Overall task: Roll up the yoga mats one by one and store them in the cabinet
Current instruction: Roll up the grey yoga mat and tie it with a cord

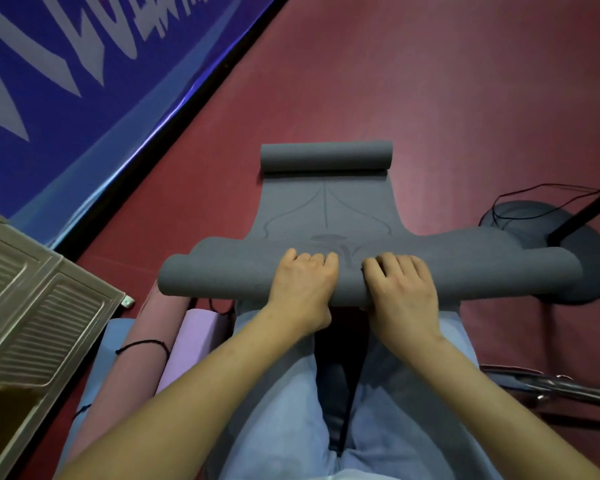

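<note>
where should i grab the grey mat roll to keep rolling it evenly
Hold the rolled near end of the grey yoga mat from above, near its middle. The left hand and right hand sit there now; spreading them wider would probably steady the long roll's free ends.

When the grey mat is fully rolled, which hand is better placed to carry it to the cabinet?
Probably the left hand: the cabinet stands on that side; the right hand is farther away.
</note>
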Action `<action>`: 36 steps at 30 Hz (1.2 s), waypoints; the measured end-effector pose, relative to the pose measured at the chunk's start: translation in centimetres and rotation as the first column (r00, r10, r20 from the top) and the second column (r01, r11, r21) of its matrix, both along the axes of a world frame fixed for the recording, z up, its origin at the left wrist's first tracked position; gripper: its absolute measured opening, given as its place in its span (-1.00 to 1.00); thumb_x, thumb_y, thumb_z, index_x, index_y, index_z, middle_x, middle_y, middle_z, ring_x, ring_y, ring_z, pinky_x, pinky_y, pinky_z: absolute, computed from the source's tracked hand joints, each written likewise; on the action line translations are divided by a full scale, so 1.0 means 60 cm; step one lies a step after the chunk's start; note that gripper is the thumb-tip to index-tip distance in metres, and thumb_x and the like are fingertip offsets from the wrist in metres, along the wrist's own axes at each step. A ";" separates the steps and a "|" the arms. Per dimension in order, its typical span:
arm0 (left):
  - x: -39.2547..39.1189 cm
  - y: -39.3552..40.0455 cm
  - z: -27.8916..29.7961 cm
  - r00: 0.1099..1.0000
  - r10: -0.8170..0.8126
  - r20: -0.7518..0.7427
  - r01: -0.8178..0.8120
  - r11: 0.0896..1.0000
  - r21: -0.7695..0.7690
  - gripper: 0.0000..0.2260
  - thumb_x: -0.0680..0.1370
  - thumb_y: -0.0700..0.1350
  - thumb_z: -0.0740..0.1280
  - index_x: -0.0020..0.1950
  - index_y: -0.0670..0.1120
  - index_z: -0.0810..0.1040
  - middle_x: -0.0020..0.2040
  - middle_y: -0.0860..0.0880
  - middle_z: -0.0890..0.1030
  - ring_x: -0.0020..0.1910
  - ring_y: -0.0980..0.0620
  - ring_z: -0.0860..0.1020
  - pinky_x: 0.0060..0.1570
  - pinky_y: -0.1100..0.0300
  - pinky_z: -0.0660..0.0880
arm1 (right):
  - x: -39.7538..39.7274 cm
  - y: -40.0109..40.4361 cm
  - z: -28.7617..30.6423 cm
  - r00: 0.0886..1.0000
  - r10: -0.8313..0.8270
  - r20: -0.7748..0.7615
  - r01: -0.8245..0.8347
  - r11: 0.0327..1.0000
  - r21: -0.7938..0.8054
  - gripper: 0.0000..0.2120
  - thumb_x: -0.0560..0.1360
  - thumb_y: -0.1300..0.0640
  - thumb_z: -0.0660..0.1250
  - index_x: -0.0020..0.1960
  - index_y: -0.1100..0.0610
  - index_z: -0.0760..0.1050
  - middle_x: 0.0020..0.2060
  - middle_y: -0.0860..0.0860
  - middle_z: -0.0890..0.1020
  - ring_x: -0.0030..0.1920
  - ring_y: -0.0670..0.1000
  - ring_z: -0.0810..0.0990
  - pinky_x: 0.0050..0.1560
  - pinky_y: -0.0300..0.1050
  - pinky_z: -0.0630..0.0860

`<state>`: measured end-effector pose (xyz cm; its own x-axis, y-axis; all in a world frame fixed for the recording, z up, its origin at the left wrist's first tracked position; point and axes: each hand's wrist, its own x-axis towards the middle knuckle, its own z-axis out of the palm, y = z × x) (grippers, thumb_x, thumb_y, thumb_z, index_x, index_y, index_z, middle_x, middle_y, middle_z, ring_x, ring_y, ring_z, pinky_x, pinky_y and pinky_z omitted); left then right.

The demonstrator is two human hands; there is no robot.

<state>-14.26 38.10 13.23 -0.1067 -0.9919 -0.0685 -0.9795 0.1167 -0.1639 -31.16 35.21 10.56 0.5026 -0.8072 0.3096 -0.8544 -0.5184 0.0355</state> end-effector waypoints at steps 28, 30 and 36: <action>0.022 -0.049 0.022 0.997 0.037 -0.065 -0.031 0.995 0.094 -0.64 0.36 -0.08 0.46 0.04 0.01 0.36 0.05 -0.04 0.64 0.06 -0.11 0.60 0.08 0.05 0.34 | 0.034 -0.038 0.007 0.998 0.063 -0.009 -0.062 0.992 0.112 -0.33 0.02 0.09 0.62 0.09 0.17 0.52 -0.07 0.10 0.59 -0.05 0.22 0.53 0.12 0.11 0.47; 0.022 -0.052 0.033 0.997 0.030 -0.068 -0.020 0.988 0.154 -0.66 0.37 -0.06 0.45 0.02 0.02 0.34 0.05 -0.05 0.65 0.07 -0.12 0.61 0.07 0.05 0.35 | 0.034 -0.033 0.003 0.999 0.049 0.022 -0.050 0.997 0.055 -0.43 0.04 0.15 0.59 0.02 0.17 0.53 -0.12 0.11 0.58 -0.09 0.23 0.52 0.08 0.10 0.47; 0.037 -0.070 0.033 0.992 0.058 -0.113 -0.036 0.981 0.189 -0.64 0.36 -0.04 0.43 0.13 0.01 0.49 0.12 -0.04 0.61 0.17 -0.11 0.54 0.09 0.07 0.36 | 0.066 -0.081 0.044 0.983 0.078 -0.167 -0.049 0.984 0.172 -0.55 0.06 0.21 0.55 -0.11 0.07 0.47 -0.24 0.03 0.59 -0.19 0.15 0.60 -0.21 -0.06 0.36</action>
